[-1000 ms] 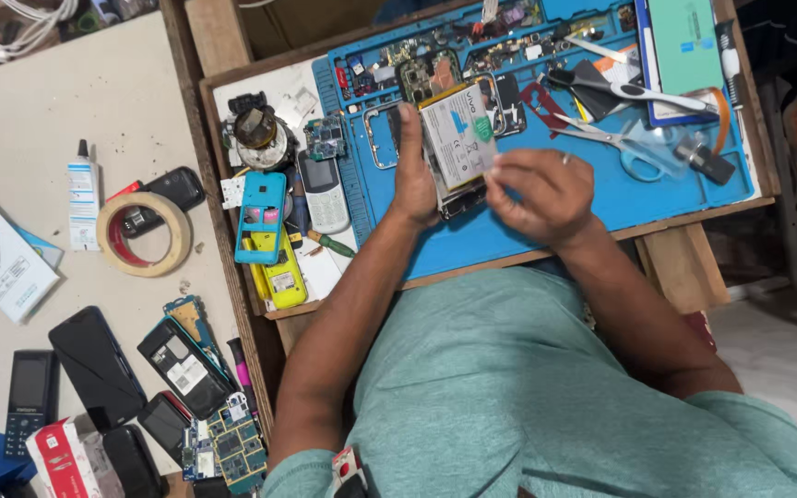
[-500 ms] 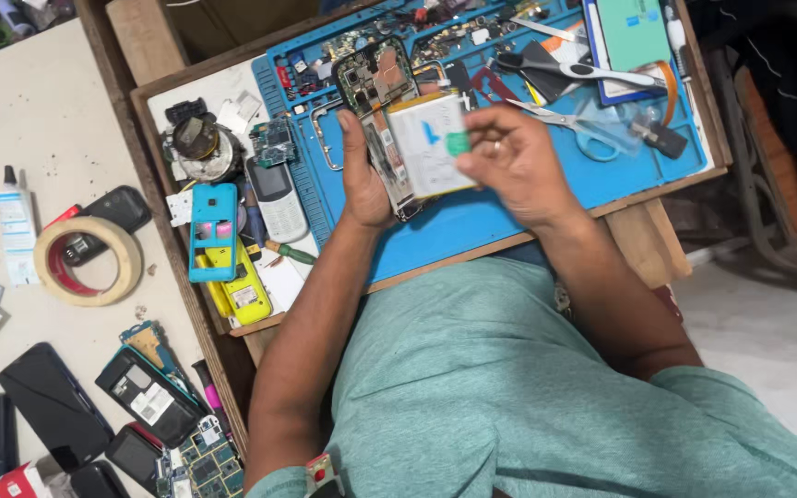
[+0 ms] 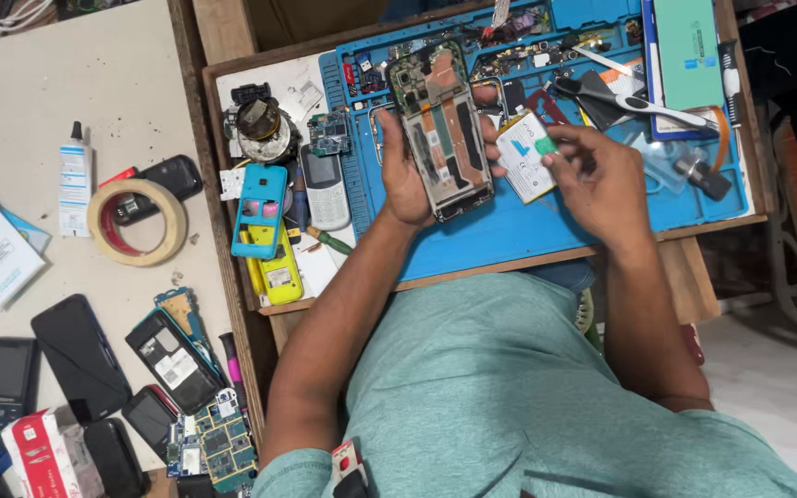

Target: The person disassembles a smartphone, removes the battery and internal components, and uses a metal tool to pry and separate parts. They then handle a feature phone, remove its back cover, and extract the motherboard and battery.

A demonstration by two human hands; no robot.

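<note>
Left hand [image 3: 405,171] wrapped around an opened smartphone frame [image 3: 443,138], back cover off, circuit board and inner parts exposed; fingers [image 3: 488,129] curled over the right edge, thumb along the left. Frame held lengthwise, just above the blue work mat [image 3: 518,231], camera end pointing away from the body.

Right hand [image 3: 601,180] pinching a flat white battery [image 3: 523,155] with a green tab, thumb and fingertips closed on its right edge. Battery just beside the frame's right side, tilted, apparently apart from it, though contact cannot be told for sure.

Blue mat on a wooden tray-like bench [image 3: 232,55], crowded along its far edge with small parts and screws. Scissors [image 3: 634,100] beyond the right hand, a green card-like panel [image 3: 686,51] at the far right corner, a small dark-capped bottle [image 3: 698,173] to the right of the hand.

Left of the mat: light blue phone housing [image 3: 258,210], yellow phone body [image 3: 277,275], grey keypad phone [image 3: 327,192], a round dark tool on a white base [image 3: 260,129].

On the pale table [image 3: 94,83] further left: roll of tape [image 3: 136,221], small glue tube [image 3: 76,180], several dark phones, loose green circuit boards [image 3: 219,443] near the bottom edge.

Teal shirt [image 3: 509,397] filling the lower foreground.
</note>
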